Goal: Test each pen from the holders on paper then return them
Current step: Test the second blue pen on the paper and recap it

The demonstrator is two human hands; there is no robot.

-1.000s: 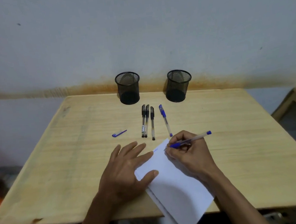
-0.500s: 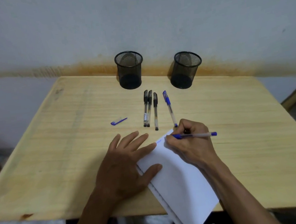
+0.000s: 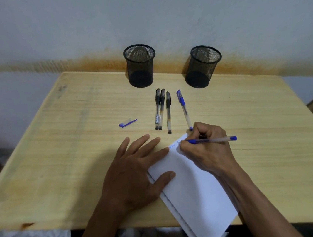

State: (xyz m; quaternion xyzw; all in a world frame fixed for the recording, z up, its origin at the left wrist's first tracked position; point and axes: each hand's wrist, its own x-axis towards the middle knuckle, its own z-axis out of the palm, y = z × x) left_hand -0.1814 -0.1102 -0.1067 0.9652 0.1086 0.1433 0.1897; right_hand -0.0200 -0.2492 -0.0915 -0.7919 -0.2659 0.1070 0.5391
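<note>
Bench point(image 3: 60, 167) — paper point(image 3: 194, 191) overhangs its near edge. Left hand point(image 3: 134, 176) flat on paper, fingers spread. Right hand point(image 3: 207, 151) pinches blue pen point(image 3: 212, 140), tip on paper's far corner — faint blue marks. Four pens point(image 3: 167, 111) lie before two holders point(image 3: 140, 66).

A plain room set up as a simple writing desk

A pale wooden counter point(image 3: 58, 148) is pushed against a bare painted wall point(image 3: 140, 13) marked by an orange-brown stain band point(image 3: 92, 64); two black mesh pen holders point(image 3: 140, 66) are stood at its back edge.
</note>
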